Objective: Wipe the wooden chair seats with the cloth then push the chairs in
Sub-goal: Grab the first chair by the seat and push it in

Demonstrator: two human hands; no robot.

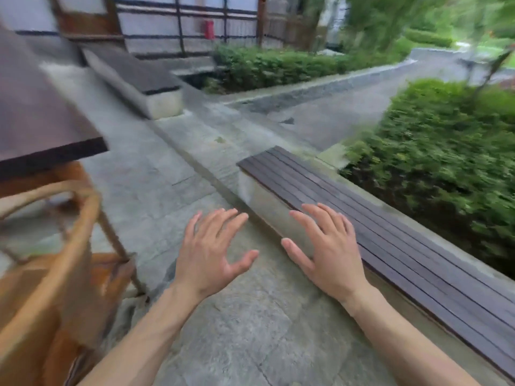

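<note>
Head view, left hand (211,254) and right hand (326,252) spread empty, curved wooden chair (64,263), slatted bench (390,232).

A dark slatted bench (390,235) borders green shrubs (446,151) beside stone paving (167,168)

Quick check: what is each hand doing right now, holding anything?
Left hand: open, fingers spread, holding nothing.
Right hand: open, fingers spread, holding nothing.
</note>
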